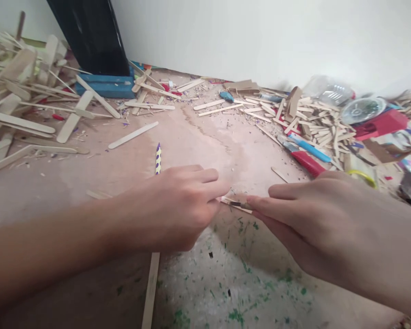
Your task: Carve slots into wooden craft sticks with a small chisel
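Between my hands, low over the table, is a thin wooden craft stick [227, 200]. My left hand [188, 205] is closed, its thumb and fingers pinching the stick's left end. My right hand [315, 224] is closed around a slim craft knife [238, 204], whose short dark blade lies along the stick; most of its handle is hidden by the fingers. Just behind my left hand lies a pencil [158, 157] with purple dots, partly covered. Another wooden stick [151, 290] sticks out toward me from below that hand.
Piled craft sticks [17, 91] fill the left. A black upright object [92, 36] stands in a blue base [106, 86] by the white wall. At right are cut stick pieces [324, 130], a blue-handled tool [310, 147], a red-handled one [306, 162] and a clear plastic bottle [329, 90].
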A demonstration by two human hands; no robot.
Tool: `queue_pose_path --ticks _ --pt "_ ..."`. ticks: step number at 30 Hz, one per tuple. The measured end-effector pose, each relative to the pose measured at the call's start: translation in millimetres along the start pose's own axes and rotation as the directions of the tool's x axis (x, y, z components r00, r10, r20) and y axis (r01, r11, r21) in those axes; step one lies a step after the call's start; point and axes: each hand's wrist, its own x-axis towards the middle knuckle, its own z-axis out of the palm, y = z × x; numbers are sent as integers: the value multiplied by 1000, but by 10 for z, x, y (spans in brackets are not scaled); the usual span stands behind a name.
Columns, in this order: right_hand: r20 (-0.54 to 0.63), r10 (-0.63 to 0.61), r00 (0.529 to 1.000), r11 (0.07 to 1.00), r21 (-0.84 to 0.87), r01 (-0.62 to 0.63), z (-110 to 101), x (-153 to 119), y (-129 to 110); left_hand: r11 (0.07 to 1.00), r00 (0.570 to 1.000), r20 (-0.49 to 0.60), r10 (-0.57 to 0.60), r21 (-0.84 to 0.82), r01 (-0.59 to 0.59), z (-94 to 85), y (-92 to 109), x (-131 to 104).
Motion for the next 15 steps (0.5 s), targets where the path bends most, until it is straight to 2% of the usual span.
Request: queue_pose_path --ticks 3,6,12,15 --pt "12 -62 998 998 19 62 -32 97 -17 1000 1000 -4 6 -14 -6 15 -13 -9" --pt "25 -125 992 991 -34 126 -43 138 -54 1000 1000 -13 16 -25 -16 38 -31 -20" --pt "80 -251 965 929 -262 263 -75 36 -144 998 999 6 50 39 -50 45 -18 -33" --pt "65 -257 964 920 -289 265 -32 -51 -89 995 997 -11 75 73 -74 46 -5 -37"
